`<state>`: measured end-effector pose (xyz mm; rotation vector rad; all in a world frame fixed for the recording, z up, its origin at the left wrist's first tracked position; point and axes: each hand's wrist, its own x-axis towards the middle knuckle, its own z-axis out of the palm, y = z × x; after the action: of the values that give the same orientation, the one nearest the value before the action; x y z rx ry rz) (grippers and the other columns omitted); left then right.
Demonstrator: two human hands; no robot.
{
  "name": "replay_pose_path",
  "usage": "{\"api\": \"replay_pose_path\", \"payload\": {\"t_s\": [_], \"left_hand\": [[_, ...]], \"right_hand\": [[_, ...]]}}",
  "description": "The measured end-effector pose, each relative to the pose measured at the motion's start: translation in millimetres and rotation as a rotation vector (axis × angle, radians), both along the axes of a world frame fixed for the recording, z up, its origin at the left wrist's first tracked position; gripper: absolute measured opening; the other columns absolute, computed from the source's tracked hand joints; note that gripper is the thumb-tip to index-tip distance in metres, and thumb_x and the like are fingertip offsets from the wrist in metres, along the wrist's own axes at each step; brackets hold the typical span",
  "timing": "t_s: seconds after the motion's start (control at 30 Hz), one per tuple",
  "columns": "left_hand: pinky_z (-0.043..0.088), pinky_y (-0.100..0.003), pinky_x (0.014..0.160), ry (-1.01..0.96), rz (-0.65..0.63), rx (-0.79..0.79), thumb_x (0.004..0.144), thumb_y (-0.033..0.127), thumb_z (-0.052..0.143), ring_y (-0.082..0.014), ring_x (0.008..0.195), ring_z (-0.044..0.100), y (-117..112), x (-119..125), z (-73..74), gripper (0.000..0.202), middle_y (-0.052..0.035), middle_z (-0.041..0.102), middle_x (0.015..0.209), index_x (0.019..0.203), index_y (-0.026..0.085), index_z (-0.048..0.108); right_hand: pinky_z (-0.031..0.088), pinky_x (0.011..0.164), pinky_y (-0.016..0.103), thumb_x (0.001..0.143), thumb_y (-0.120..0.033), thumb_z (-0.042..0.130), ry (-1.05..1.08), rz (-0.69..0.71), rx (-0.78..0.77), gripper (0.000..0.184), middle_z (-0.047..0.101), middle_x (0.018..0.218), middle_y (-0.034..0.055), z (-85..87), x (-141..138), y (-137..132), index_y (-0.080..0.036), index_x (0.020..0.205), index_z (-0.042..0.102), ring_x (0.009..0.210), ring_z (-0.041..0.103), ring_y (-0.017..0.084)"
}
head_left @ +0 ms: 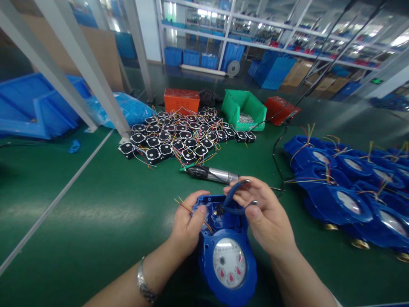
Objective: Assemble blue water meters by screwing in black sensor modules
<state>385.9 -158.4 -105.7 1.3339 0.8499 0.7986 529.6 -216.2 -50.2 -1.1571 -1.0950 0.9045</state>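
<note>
My left hand [188, 219] is closed around the upper left edge of a blue water meter [204, 273], thumb on its rim. The meter's round white dial [229, 262], with red pointers, faces up toward me. Above the dial lies an open compartment, and thin coloured wires [183, 204] stick out beside my left thumb. Between the thumb and fingers of my right hand [268, 217] are the spread handles of blue-handled pliers [234, 194]. Their dark head reaches into the compartment by a small brass-coloured part [218, 210]; whether it grips anything I cannot tell.
Beyond the meter lies a powered screwdriver [220, 175]. Many black square modules [187, 143] with wires lie behind it. A green bin [244, 111] of small metal parts and an orange box [181, 101] stand farther back. More blue meters [343, 204] fill the right side.
</note>
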Motion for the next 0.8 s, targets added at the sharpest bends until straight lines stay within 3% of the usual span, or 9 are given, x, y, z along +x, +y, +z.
{"api": "replay_pose_path", "payload": {"t_s": [0.37, 0.5, 0.6, 0.67, 0.7, 0.8], "left_hand": [[0.043, -0.031, 0.079, 0.015, -0.014, 0.025, 0.080, 0.032, 0.043, -0.0198, 0.085, 0.056, 1.8, 0.5, 0.7, 0.030, -0.0068, 0.061, 0.095, 0.102, 0.015, 0.055], [0.042, -0.031, 0.080, 0.002, -0.018, 0.027, 0.080, 0.032, 0.043, -0.0199, 0.086, 0.055, 1.4, 1.6, 1.2, 0.030, -0.0069, 0.060, 0.095, 0.102, 0.015, 0.054], [0.044, -0.031, 0.074, -0.024, -0.021, -0.026, 0.080, 0.033, 0.043, -0.0190, 0.080, 0.056, 0.6, 2.4, 0.8, 0.031, -0.0064, 0.061, 0.090, 0.102, 0.015, 0.054], [0.044, -0.031, 0.072, -0.042, -0.023, -0.064, 0.080, 0.034, 0.043, -0.0188, 0.077, 0.056, 0.6, 3.3, -0.3, 0.031, -0.0058, 0.061, 0.086, 0.102, 0.015, 0.054], [0.044, -0.031, 0.073, -0.048, -0.020, -0.071, 0.079, 0.034, 0.044, -0.0191, 0.077, 0.056, 0.6, 4.0, -1.2, 0.031, -0.0058, 0.062, 0.085, 0.102, 0.016, 0.054], [0.044, -0.032, 0.078, -0.063, 0.022, -0.065, 0.078, 0.037, 0.046, -0.0211, 0.084, 0.056, -1.1, 6.7, -5.6, 0.033, -0.0069, 0.062, 0.089, 0.100, 0.016, 0.056]], "right_hand": [[0.045, 0.090, 0.034, 0.077, -0.044, 0.057, 0.005, -0.049, -0.008, 0.046, 0.048, 0.107, 0.0093, 1.8, -1.3, -0.7, -0.020, 0.112, 0.040, 0.098, 0.054, 0.017], [0.045, 0.089, 0.039, 0.077, -0.050, 0.053, 0.068, -0.322, 0.136, 0.041, 0.049, 0.104, 0.0085, 31.3, 9.4, -9.9, -0.022, 0.106, 0.045, 0.095, 0.054, 0.020], [0.044, 0.091, 0.040, 0.073, -0.054, 0.055, -0.005, -0.504, 0.188, 0.042, 0.049, 0.102, 0.0061, 46.1, 32.0, -17.6, -0.024, 0.101, 0.048, 0.094, 0.055, 0.019], [0.046, 0.087, 0.038, 0.070, -0.053, 0.058, -0.194, -0.557, 0.066, 0.046, 0.051, 0.100, 0.0052, 38.9, 50.0, -21.4, -0.025, 0.105, 0.048, 0.091, 0.056, 0.019], [0.048, 0.084, 0.037, 0.069, -0.053, 0.059, -0.350, -0.561, -0.067, 0.049, 0.053, 0.097, 0.0053, 29.9, 58.3, -23.1, -0.025, 0.107, 0.048, 0.088, 0.057, 0.019], [0.049, 0.081, 0.038, 0.065, -0.059, 0.053, -0.838, -0.416, -0.487, 0.058, 0.054, 0.099, 0.0076, -10.0, 75.5, -29.6, -0.020, 0.108, 0.053, 0.088, 0.057, 0.022]]}}
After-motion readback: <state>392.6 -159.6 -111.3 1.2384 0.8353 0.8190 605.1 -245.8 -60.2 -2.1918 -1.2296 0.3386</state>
